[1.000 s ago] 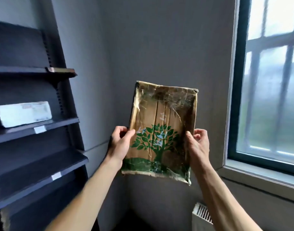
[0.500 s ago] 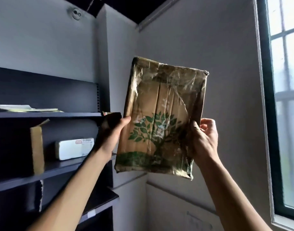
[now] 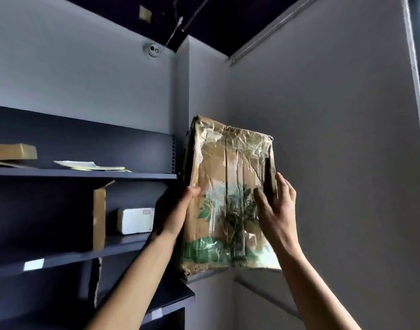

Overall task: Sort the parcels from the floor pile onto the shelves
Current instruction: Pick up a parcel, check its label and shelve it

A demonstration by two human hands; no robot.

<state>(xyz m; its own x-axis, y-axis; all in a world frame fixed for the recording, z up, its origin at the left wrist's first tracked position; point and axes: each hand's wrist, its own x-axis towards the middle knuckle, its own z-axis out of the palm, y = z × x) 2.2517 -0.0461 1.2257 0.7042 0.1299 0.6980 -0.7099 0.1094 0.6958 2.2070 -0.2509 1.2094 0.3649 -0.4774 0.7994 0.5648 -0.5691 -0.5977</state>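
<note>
I hold up a flat brown cardboard parcel [image 3: 228, 186] wrapped in clear tape, with a green tree printed on it. It stands upright in the air beside the right end of the dark shelf unit [image 3: 85, 173]. My left hand [image 3: 172, 211] grips its left edge, thumb on the front. My right hand [image 3: 276, 208] holds the right edge with the thumb on the front and the fingers behind.
The top shelf carries a flat brown box [image 3: 12, 151] and a pale flat envelope [image 3: 90, 165]. On the middle shelf stand an upright cardboard piece [image 3: 99, 215] and a white parcel [image 3: 135, 220]. Grey walls meet in a corner behind the parcel.
The parcel and both hands have moved up and left toward the top shelf's right end. The view has tilted upward, so the ceiling shows and the window has left the frame.
</note>
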